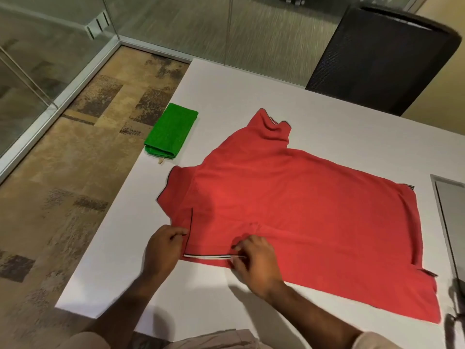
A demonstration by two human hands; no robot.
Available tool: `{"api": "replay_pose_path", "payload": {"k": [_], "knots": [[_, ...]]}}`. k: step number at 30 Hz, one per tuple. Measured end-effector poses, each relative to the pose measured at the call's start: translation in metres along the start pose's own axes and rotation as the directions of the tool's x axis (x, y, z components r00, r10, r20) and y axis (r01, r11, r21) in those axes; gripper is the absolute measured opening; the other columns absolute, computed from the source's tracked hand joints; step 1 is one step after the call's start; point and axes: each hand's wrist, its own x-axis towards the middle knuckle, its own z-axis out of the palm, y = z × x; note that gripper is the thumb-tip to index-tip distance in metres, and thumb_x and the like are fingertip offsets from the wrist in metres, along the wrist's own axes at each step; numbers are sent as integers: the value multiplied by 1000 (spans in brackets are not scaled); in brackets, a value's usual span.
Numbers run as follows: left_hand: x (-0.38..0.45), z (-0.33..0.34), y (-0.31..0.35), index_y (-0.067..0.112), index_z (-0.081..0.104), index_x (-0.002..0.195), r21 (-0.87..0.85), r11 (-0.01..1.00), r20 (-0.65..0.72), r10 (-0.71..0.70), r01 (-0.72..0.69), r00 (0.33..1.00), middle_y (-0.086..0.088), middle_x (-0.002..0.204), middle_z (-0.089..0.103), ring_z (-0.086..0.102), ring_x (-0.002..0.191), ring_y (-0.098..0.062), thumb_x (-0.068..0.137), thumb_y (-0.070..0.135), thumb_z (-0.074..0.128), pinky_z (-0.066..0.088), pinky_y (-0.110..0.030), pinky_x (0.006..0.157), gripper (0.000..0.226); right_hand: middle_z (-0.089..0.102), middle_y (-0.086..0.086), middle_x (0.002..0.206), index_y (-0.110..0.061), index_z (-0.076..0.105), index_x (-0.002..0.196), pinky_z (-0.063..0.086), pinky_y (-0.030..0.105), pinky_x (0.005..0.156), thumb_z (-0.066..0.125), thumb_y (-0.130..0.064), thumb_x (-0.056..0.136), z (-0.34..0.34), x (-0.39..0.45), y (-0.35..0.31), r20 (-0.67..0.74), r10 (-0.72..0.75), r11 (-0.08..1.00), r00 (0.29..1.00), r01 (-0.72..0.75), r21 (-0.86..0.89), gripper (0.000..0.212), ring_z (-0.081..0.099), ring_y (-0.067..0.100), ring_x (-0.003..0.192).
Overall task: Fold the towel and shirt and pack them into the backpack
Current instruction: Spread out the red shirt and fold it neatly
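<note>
This looks like an office meeting room. Glass partition walls [63,46] in slim metal frames enclose it, patterned carpet tiles [83,157] cover the floor, and a black mesh-backed office chair [382,59] stands at a plain white table [339,132].

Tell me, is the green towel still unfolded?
No, the towel lies folded into a neat stack near the table edge, beside the shirt.
</note>
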Motion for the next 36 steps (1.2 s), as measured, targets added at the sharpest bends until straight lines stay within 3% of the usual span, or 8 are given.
{"api": "replay_pose_path", "payload": {"k": [4, 7, 11, 17, 23, 28, 31, 36], "knots": [[6, 3, 17, 26, 69, 68, 20, 997, 64, -72, 71, 995, 7, 74, 70, 66, 77, -19, 80, 56, 50, 56, -43, 78, 38, 61, 1, 75, -16, 55, 83, 45, 26, 64, 74, -31, 84, 2, 15, -6, 52, 735, 508, 677, -599, 620, 25, 56, 20, 69], [10, 11, 27, 23, 69, 72, 182, 982, 53, 34, -43, 998, 8, 71, 66, 64, 73, -18, 79, 64, 63, 55, -37, 71, 42, 63, 2, 66, -15, 57, 73, 51, 34, 63, 78, -38, 79, 6, 29, 5, 135, 824, 366, 550, -699, 614, 31, 57, 21, 60], [15, 22, 27, 28, 68, 99, 377, 923, 36, 64, -73, 997, 0, 91, 68, 66, 87, -27, 76, 58, 72, 56, -42, 75, 38, 50, 0, 53, -19, 51, 54, 39, 31, 54, 78, -21, 80, 14, 39, 17, 222, 802, 297, 555, -692, 658, 38, 43, 17, 52], [14, 26, 19, 30, 53, 132, 476, 877, 67, 45, -72, 997, -6, 125, 57, 57, 111, -35, 79, 54, 71, 52, -49, 87, 61, 67, -1, 74, -31, 66, 87, 57, 45, 76, 62, -11, 82, 1, 26, 49, 77, 825, 396, 559, -672, 626, 21, 63, 24, 68], [15, 27, 28, 26, 42, 144, 507, 860, 62, 29, -57, 998, -15, 133, 49, 53, 115, -43, 79, 47, 76, 47, -54, 90, 76, 68, 4, 107, -22, 56, 130, 51, 40, 93, 65, -11, 86, -52, -26, 91, -137, 725, 641, 675, -590, 490, 46, 63, 24, 95], [-4, 47, 48, 12, 54, 130, 489, 849, -204, 338, -203, 919, -23, 121, 45, 44, 109, -46, 73, 28, 82, 44, -57, 88, 65, 60, 11, 122, -10, 54, 135, 43, 40, 102, 69, -14, 82, -95, -78, 135, -311, 716, 690, 625, -702, 176, 56, 53, 33, 116], [-7, 77, 64, 12, 60, 126, 505, 744, -2, 507, -437, 862, -20, 126, 48, 42, 118, -42, 80, 48, 65, 41, -55, 100, 58, 57, 12, 125, -8, 51, 137, 40, 41, 105, 69, -14, 82, -118, -99, 157, -273, 727, 676, 630, -727, 123, 58, 49, 35, 120], [1, 121, 64, 31, 27, 154, 652, 668, 289, 218, -359, 932, -8, 163, 18, 7, 150, -37, 77, 82, 42, 16, -56, 118, 93, 20, 11, 161, -19, 24, 154, 17, 48, 120, 69, -49, 83, -147, -118, 195, -110, 832, 538, 544, -839, -84, 89, 14, 41, 147]]}}
